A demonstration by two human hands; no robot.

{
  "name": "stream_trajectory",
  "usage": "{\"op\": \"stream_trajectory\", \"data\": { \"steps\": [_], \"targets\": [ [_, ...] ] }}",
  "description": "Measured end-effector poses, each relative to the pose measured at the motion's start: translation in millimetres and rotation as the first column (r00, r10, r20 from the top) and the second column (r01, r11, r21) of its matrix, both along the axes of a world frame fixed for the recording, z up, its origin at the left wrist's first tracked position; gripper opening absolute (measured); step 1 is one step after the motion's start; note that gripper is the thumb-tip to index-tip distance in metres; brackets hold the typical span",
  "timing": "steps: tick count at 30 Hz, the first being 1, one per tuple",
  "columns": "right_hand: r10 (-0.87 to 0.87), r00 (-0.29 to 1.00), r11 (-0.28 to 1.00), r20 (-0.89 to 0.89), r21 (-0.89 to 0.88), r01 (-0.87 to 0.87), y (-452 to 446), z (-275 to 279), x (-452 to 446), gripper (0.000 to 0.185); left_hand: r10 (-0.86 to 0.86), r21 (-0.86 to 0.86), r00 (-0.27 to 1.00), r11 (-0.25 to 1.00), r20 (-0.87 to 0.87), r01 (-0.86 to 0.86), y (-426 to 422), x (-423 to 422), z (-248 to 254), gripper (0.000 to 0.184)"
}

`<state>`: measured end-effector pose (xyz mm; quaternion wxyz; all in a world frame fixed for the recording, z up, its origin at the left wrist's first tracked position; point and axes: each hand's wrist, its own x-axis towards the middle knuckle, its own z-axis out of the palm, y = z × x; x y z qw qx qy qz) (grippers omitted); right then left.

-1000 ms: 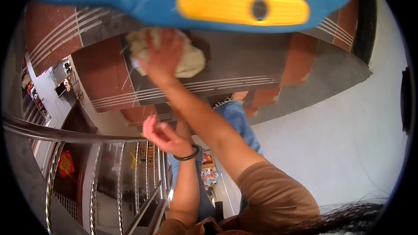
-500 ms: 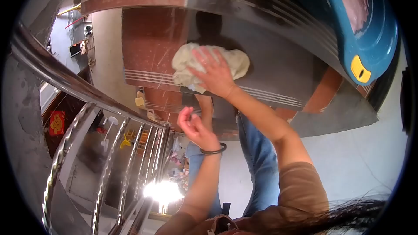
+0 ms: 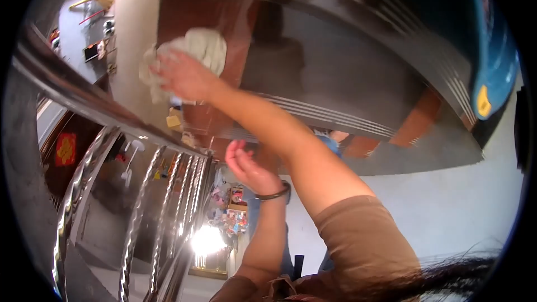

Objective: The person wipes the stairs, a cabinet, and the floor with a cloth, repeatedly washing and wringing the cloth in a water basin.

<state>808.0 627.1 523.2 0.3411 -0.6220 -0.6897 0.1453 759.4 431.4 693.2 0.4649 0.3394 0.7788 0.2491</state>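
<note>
My right hand point(image 3: 184, 75) lies with spread fingers on a pale cream cloth point(image 3: 208, 47), slightly blurred by motion. The cloth is bunched at the left end of a red and dark grey stair step point(image 3: 330, 61), partly over its edge. Below it, nearer my body, my left hand point(image 3: 251, 170) is raised in the air with fingers curled in, and a dark bangle circles its wrist. Nothing shows between those fingers, and they touch neither cloth nor step.
A metal handrail point(image 3: 84, 86) with twisted balusters point(image 3: 137, 218) runs along the left. At the upper right stands a blue plastic basin point(image 3: 499, 50) with a yellow part. A pale wall point(image 3: 447, 207) borders the steps on the right. Lower floor items show beyond the railing.
My right hand and the cloth have moved left along the step, from its dark part onto the red end. The basin has shifted toward the right edge of view. My left hand stays raised.
</note>
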Motion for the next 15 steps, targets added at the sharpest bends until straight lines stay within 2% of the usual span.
{"op": "stream_trajectory", "data": {
  "steps": [3, 5, 8, 12, 14, 15],
  "targets": [
    [0.06, 0.998, 0.998, 0.012, 0.003, -0.06, -85.2, -1.4, -8.3, 0.027, 0.013, -0.029, 0.999, 1.0, 0.032, -0.012, -2.4, -1.9, -3.9, 0.027],
    [0.057, 0.992, 0.998, 0.112, -0.034, -0.053, -142.8, 4.3, 3.3, 0.027, -0.029, -0.011, 0.998, 1.0, 0.052, 0.029, -10.2, -4.5, -11.9, 0.028],
    [0.032, 0.998, 0.988, 0.055, -0.155, -0.024, -235.6, 7.3, 23.3, 0.029, -0.069, -0.005, 0.996, 0.998, 0.054, 0.07, -22.0, 1.6, -15.0, 0.027],
    [-0.075, 0.993, 0.941, 0.093, -0.322, 0.101, -385.9, 19.2, 75.1, 0.03, -0.168, -0.009, 0.985, 0.986, 0.05, 0.169, -40.9, 8.8, -18.7, 0.027],
    [-0.13, 0.974, 0.891, 0.183, -0.41, 0.196, -467.0, 26.4, 96.6, 0.034, -0.244, -0.008, 0.968, 0.97, 0.053, 0.244, -53.2, 6.6, -26.0, 0.025],
    [-0.128, 0.968, 0.832, 0.216, -0.508, 0.223, -503.5, 36.1, 109.2, 0.038, -0.291, -0.011, 0.956, 0.957, 0.035, 0.291, -59.4, 5.5, -30.0, 0.025]
  ]
}}
